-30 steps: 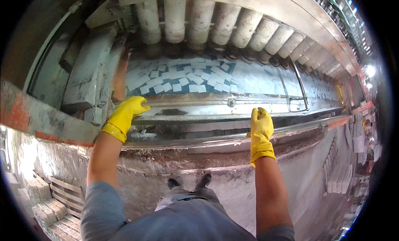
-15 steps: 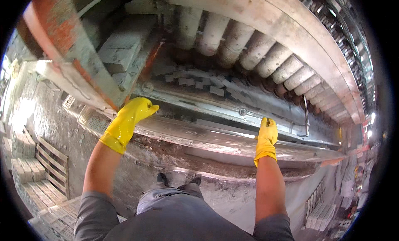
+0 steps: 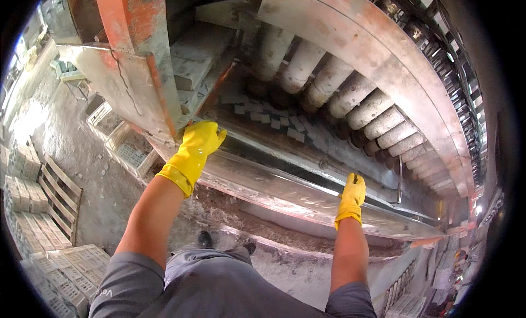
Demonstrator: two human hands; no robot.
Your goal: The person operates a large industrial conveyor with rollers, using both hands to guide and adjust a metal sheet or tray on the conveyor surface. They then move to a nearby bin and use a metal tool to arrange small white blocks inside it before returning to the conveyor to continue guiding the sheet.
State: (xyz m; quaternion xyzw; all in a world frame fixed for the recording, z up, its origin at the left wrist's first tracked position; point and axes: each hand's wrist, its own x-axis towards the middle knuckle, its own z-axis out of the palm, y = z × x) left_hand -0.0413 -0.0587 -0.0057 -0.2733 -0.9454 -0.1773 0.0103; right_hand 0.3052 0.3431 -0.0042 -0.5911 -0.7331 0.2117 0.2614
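Observation:
My left hand (image 3: pixel 201 145), in a yellow rubber glove, is closed at the left end of a long metal panel (image 3: pixel 274 182), beside an orange and grey upright. Farther along the same panel, my right hand (image 3: pixel 351 197), also gloved in yellow, curls its fingers over the upper edge. The glove hides just where those fingers touch. Behind the panel runs a narrow dark gap, then a wet metal rail (image 3: pixel 307 160). Small pale flat pieces (image 3: pixel 296 135) lie scattered on the dark bed of the machine.
A row of thick pale rollers (image 3: pixel 301 66) stands beyond the bed, under a broad curved-looking beam (image 3: pixel 372 38). The orange and grey upright (image 3: pixel 139 22) rises at left. White plastic crates (image 3: pixel 130 151), a wooden pallet (image 3: pixel 57 194) and stacked pale blocks (image 3: pixel 82 268) stand on the floor.
The view has turned, so the panel slopes more steeply down to the right. Both hands keep their places along it, the left appearing farther right in the picture.

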